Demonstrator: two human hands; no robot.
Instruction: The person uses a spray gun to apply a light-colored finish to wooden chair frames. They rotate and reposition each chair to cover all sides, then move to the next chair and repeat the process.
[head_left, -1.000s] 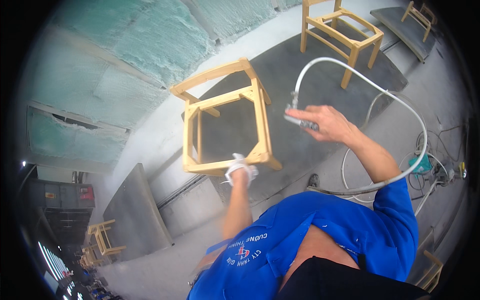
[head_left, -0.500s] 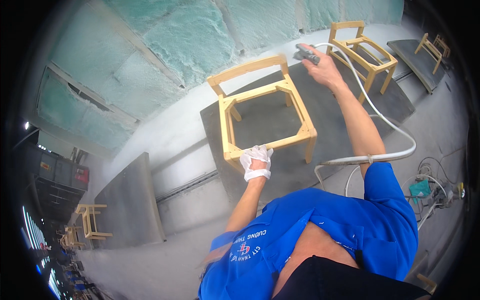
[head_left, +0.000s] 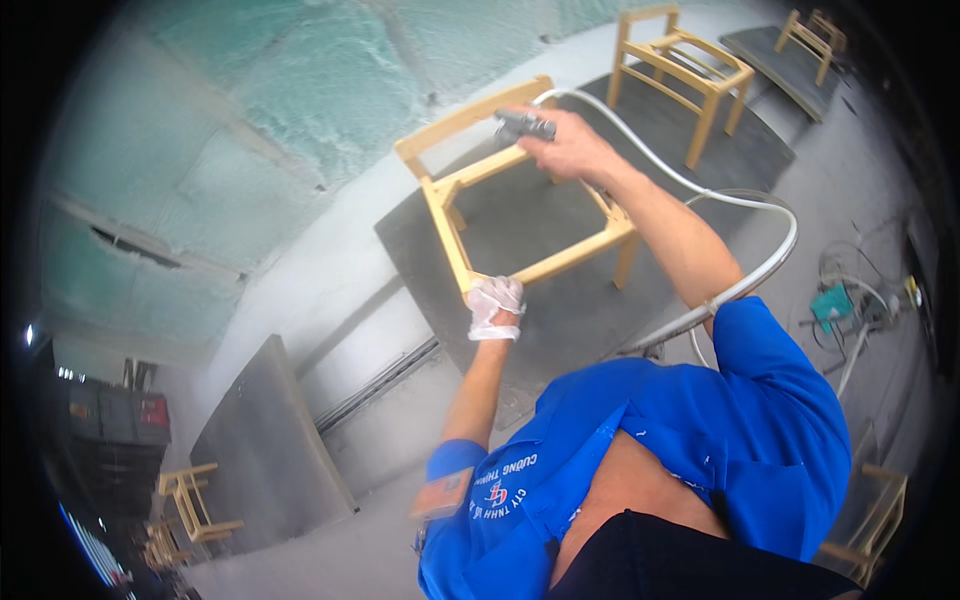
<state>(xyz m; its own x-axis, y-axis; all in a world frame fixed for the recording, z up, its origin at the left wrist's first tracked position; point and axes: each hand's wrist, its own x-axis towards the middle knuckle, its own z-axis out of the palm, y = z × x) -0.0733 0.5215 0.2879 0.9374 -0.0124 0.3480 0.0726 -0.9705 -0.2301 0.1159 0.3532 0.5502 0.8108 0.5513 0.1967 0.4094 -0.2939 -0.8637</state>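
A pale wooden chair frame (head_left: 545,266) with an open seat stands upright on a dark grey board (head_left: 560,320) in front of me. My left hand (head_left: 496,303), in a thin white glove, is closed around the seat rail at the near left corner. Above the far side of the seat, my bare right hand (head_left: 578,148) grips a grey spray gun (head_left: 525,126), which points left near the backrest. From the gun a white hose (head_left: 650,160) loops right and passes over my right forearm. The right fingertips are partly hidden behind the gun.
Another wooden chair frame (head_left: 700,85) stands at the far right of the board. A second dark board (head_left: 270,440) lies to the left, with small wooden frames (head_left: 195,505) beside it. Greenish filter sheets (head_left: 290,100) cover the far wall. Tangled hoses and a teal object (head_left: 832,305) lie at right.
My right hand has moved left with the spray gun, from right of the chair to over its seat and backrest. The left hand stays on the chair's corner while the view has shifted.
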